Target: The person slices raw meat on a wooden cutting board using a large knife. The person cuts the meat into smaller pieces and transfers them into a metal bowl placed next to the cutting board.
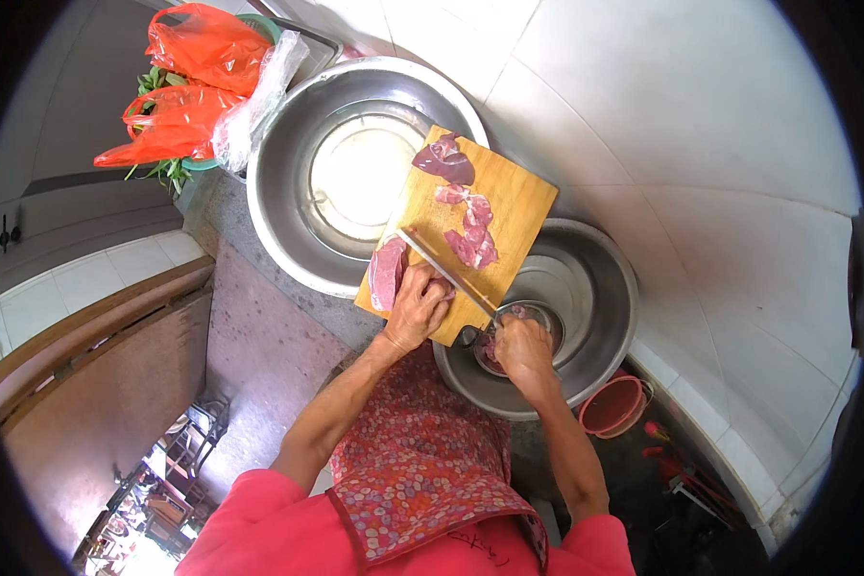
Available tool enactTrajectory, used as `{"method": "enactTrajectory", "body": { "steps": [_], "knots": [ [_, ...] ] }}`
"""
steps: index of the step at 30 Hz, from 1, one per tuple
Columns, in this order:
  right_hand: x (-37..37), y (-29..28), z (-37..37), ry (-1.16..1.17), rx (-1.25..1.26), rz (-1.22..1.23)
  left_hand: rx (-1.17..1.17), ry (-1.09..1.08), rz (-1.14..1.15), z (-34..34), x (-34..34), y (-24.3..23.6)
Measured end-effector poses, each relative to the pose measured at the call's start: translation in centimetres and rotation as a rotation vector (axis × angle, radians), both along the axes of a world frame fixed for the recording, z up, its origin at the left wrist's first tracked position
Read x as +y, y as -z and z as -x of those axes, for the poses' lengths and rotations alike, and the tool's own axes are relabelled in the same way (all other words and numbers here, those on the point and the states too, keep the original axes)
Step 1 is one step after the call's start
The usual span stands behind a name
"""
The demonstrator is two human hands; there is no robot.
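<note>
A wooden cutting board (509,197) lies slanted across two metal basins. My left hand (420,305) is closed, its fingers curled on a piece of raw meat near the board's lower end. A larger pink slab of meat (387,275) lies right beside its fingers. In my closed right hand (525,351) is the handle of a knife (448,273). The blade stretches up and left over the board, close by the left fingers. Past the blade lie several cut meat pieces (472,235), with a darker chunk of meat (444,159) at the far end.
The large metal basin (276,192) stands far left, the second metal basin (612,298) at right. Inside the latter, a small metal bowl (553,322) holds meat bits. Red plastic bags (206,48) with greens sit far left. A red bucket (612,405) stands low by the tiled wall (710,211).
</note>
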State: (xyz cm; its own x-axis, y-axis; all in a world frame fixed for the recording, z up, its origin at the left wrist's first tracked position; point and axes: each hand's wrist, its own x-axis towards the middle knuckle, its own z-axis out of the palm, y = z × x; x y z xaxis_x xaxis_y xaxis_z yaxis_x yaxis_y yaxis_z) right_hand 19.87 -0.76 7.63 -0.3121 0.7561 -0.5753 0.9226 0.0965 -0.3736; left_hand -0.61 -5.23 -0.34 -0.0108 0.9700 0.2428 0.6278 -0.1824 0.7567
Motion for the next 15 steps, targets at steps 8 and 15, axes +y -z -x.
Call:
{"method": "enactTrajectory", "body": {
  "steps": [8,15],
  "knots": [
    [0.5,1.4,-2.2,0.108,0.005,-0.053,-0.042,-0.115,-0.046,0.1,2.0,-0.1],
    [-1.9,-4.7,-1.9,0.153,-0.006,0.022,0.055,-0.107,-0.02,0.1,2.0,1.0]
  ]
}}
